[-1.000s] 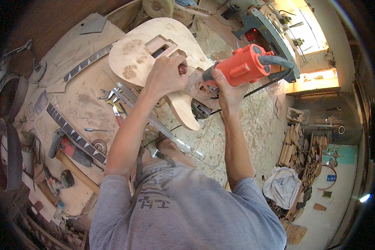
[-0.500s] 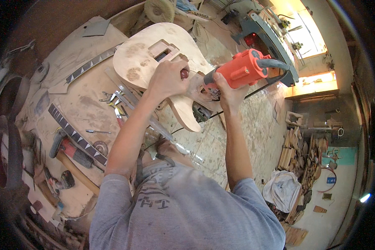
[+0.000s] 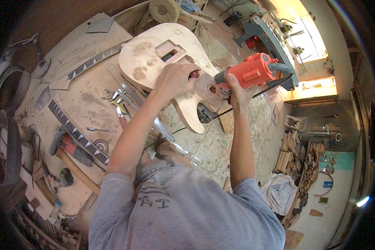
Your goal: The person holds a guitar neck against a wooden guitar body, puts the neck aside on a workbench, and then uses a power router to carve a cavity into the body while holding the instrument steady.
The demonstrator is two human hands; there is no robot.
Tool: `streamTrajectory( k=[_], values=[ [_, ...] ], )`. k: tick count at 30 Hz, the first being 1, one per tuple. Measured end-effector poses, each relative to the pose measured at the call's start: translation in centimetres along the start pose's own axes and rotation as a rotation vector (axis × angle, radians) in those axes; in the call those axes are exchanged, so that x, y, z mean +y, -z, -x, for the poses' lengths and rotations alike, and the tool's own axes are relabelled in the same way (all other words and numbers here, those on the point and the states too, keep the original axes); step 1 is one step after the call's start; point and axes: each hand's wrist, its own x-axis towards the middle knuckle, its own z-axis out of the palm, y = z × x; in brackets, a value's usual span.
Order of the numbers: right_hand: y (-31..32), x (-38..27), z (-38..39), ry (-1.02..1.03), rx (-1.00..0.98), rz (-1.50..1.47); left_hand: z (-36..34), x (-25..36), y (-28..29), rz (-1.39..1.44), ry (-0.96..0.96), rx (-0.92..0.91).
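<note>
Router (image 3: 249, 71) held at guitar body (image 3: 191, 46), both hands on it

Key relation: the router's clear base plate (image 3: 206, 85) lies over the lower-right part of the pale wooden body, near its horn. Whether it sits flush, you cannot tell from this angle. Router's long axis slants from the base up to the right; the body's runs from upper left down to the horn at lower right, so the two cross.

Your left hand (image 3: 177, 79) is curled round the dark red knob (image 3: 194, 74), its forearm coming up over the bench side. Your right hand (image 3: 239, 91) is clamped on the router's neck, thumb on the near side, other fingers mostly hidden. Left is nearer the rectangular cavity (image 3: 171, 51), right nearer the motor.

In the way: a black cable (image 3: 225, 111) passes below the base plate, close to your right wrist. Left of the body lie a metal bar (image 3: 162, 127) and pliers (image 3: 118, 100); further off, an inlaid dark strip (image 3: 77, 133) and a red-and-black power tool (image 3: 75, 150).
</note>
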Motion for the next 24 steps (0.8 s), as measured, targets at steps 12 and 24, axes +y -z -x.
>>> streamTrajectory(
  k=[12, 24],
  values=[
    [0.1, 0.1, -0.8, -0.004, -0.002, -0.013, -0.3, -0.1, -0.3, 0.012, 0.030, 0.006],
    [0.1, 0.9, -1.2, 0.027, -0.017, -0.023, -0.5, 0.3, 0.1, 0.030, 0.021, 0.036]
  ],
)
